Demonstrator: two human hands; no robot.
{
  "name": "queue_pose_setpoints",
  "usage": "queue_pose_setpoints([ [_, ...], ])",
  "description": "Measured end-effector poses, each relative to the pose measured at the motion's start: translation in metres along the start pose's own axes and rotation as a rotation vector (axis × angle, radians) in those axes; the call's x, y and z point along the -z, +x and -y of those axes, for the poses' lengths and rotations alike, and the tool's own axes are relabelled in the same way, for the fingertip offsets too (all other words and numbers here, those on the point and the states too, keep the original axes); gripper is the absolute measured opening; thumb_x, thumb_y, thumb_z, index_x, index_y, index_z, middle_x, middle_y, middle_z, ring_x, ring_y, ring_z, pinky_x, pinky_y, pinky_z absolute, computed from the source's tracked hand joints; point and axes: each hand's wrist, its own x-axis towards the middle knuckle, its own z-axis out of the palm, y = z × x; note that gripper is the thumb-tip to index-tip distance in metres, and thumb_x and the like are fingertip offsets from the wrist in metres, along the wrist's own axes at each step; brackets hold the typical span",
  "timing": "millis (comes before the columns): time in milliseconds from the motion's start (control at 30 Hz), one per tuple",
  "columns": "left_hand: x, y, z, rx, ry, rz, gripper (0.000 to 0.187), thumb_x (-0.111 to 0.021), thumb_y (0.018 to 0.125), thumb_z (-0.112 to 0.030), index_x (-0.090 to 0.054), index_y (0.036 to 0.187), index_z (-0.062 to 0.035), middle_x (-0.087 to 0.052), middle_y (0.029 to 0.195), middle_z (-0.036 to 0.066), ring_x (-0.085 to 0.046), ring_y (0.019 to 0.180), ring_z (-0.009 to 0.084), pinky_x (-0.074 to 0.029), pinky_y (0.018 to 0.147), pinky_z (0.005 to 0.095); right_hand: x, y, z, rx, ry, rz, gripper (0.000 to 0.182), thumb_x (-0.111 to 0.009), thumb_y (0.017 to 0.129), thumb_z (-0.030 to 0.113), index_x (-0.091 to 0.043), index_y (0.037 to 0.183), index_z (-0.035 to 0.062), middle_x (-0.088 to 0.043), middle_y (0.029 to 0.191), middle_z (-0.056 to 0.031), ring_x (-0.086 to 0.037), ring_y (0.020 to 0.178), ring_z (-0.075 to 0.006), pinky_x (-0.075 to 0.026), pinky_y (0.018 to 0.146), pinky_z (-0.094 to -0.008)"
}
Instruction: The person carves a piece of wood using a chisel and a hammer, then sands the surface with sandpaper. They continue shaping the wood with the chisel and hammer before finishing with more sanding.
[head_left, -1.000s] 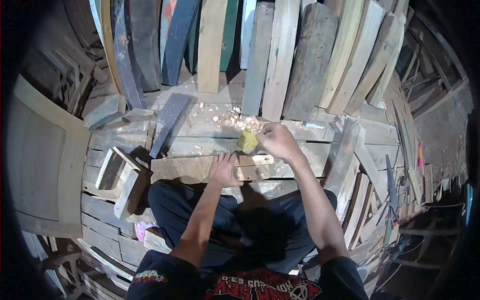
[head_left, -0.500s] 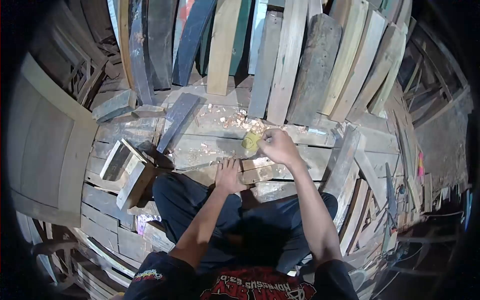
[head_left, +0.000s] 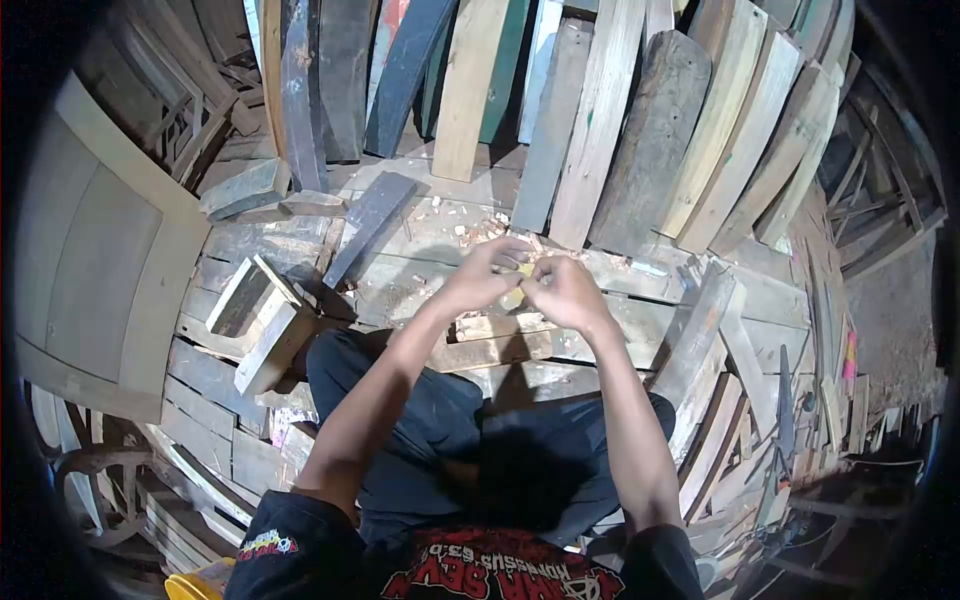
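Observation:
My right hand (head_left: 566,292) pinches a small flat yellow piece with dark marks (head_left: 514,298). Most of that piece is covered by fingers, and I cannot make out its kind. Right beside it is my left hand (head_left: 488,275), its fingers curled in from the other side against the yellow piece. Below both hands, two short wooden blocks (head_left: 500,350) lie side by side on the plank floor in front of my crossed legs. Wood chips (head_left: 480,230) are scattered just beyond the hands.
A row of upright boards (head_left: 560,130) leans along the far side. To the left stand a wooden box-like frame (head_left: 270,325) and a panelled door (head_left: 95,255). A loose grey board (head_left: 370,225) lies beyond the frame. At the right are a handsaw (head_left: 785,405) and stacked planks (head_left: 690,325).
My left hand has lifted off the wooden blocks and moved forward to the yellow piece. My right hand stays on that piece. The view has shifted slightly.

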Motion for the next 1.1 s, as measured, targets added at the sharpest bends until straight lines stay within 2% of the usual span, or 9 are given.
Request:
queue_pose_setpoints([
  [233, -0.016, 0.002, -0.033, -0.015, 0.207, 0.271, 0.054, -0.066, 0.079, 0.000, -0.059, 0.132, -0.0009, -0.068, 0.124, 0.016, -0.063, 0.121, 0.0273, -0.049, 0.102, 0.0378, -0.004, -0.025, -0.031, 0.102, 0.084, -0.127, 0.031, -0.068, 0.079, 0.029, -0.073, 0.088, -0.0003, -0.071, 0.082, -0.0271, -0.073, 0.082, -0.0366, -0.055, 0.078, -0.0443],
  [433, -0.015, -0.032, -0.004, 0.086, 0.132, 0.232, 0.064, -0.072, 0.078, -0.008, -0.054, 0.139, -0.0001, -0.064, 0.128, 0.016, -0.062, 0.120, 0.0235, -0.049, 0.103, 0.0380, -0.012, -0.032, -0.024, 0.181, 0.055, -0.198, 0.032, -0.068, 0.079, 0.030, -0.073, 0.090, 0.0009, -0.068, 0.071, -0.0232, -0.071, 0.072, -0.0375, -0.055, 0.072, -0.0443],
  [700, -0.001, -0.025, -0.025, 0.107, 0.212, 0.230, 0.078, -0.083, 0.078, -0.025, -0.051, 0.144, 0.0016, -0.061, 0.136, 0.020, -0.056, 0.128, 0.0310, -0.045, 0.109, 0.0403, 0.007, -0.016, -0.004, -0.025, -0.047, -0.032, 0.033, -0.066, 0.081, 0.033, -0.077, 0.091, 0.0038, -0.074, 0.093, -0.0252, -0.072, 0.094, -0.0417, -0.055, 0.085, -0.0469],
  [733, -0.002, -0.026, -0.026, 0.121, 0.272, 0.247, 0.081, -0.084, 0.078, -0.028, -0.050, 0.145, 0.0014, -0.061, 0.137, 0.020, -0.055, 0.130, 0.0311, -0.044, 0.110, 0.0407, 0.007, -0.015, -0.006, 0.013, -0.091, -0.008, 0.040, -0.064, 0.085, 0.037, -0.073, 0.109, 0.0055, -0.072, 0.106, -0.0268, -0.070, 0.098, -0.0424, -0.054, 0.089, -0.0480],
  [833, -0.020, -0.028, -0.027, -0.014, 0.259, 0.205, 0.078, -0.088, 0.072, -0.028, -0.055, 0.138, -0.0019, -0.066, 0.127, 0.017, -0.064, 0.116, 0.0293, -0.050, 0.099, 0.0376, 0.005, -0.012, -0.004, 0.122, -0.164, -0.165, 0.051, -0.059, 0.091, 0.041, -0.061, 0.129, 0.0064, -0.065, 0.120, -0.0273, -0.069, 0.097, -0.0459, -0.055, 0.088, -0.0493],
  [867, -0.025, -0.023, -0.030, 0.118, 0.202, 0.219, 0.084, -0.090, 0.069, -0.029, -0.054, 0.139, 0.0015, -0.066, 0.130, 0.019, -0.064, 0.116, 0.0307, -0.051, 0.098, 0.0387, 0.010, -0.010, -0.002, 0.020, -0.231, -0.072, 0.057, -0.051, 0.098, 0.046, -0.050, 0.139, 0.0062, -0.056, 0.132, -0.0262, -0.064, 0.109, -0.0480, -0.050, 0.097, -0.0521],
  [967, -0.041, -0.001, -0.023, -0.003, 0.037, 0.258, 0.069, -0.085, 0.077, -0.026, -0.059, 0.134, 0.0010, -0.067, 0.125, 0.019, -0.064, 0.115, 0.0264, -0.051, 0.099, 0.0392, 0.003, -0.004, -0.011, 0.121, -0.261, -0.214, 0.059, -0.046, 0.102, 0.050, -0.050, 0.138, 0.0030, -0.047, 0.144, -0.0256, -0.050, 0.130, -0.0466, -0.039, 0.110, -0.0542],
  [1000, -0.048, 0.010, -0.019, -0.120, 0.098, 0.215, 0.056, -0.085, 0.076, -0.022, -0.065, 0.123, 0.0022, -0.072, 0.114, 0.017, -0.067, 0.107, 0.0237, -0.053, 0.094, 0.0374, 0.004, -0.007, -0.007, 0.123, -0.267, -0.204, 0.058, -0.037, 0.108, 0.049, -0.045, 0.140, 0.0014, -0.041, 0.145, -0.0259, -0.036, 0.140, -0.0451, -0.031, 0.117, -0.0529],
  [1100, -0.065, 0.029, -0.001, -0.028, 0.184, 0.085, 0.049, -0.084, 0.075, -0.021, -0.067, 0.114, 0.0030, -0.074, 0.105, 0.016, -0.068, 0.099, 0.0232, -0.054, 0.090, 0.0370, 0.000, 0.009, -0.035, 0.166, 0.085, -0.273, 0.069, -0.037, 0.106, 0.055, -0.040, 0.149, 0.0010, -0.040, 0.151, -0.0271, -0.035, 0.144, -0.0433, -0.027, 0.120, -0.0520],
])
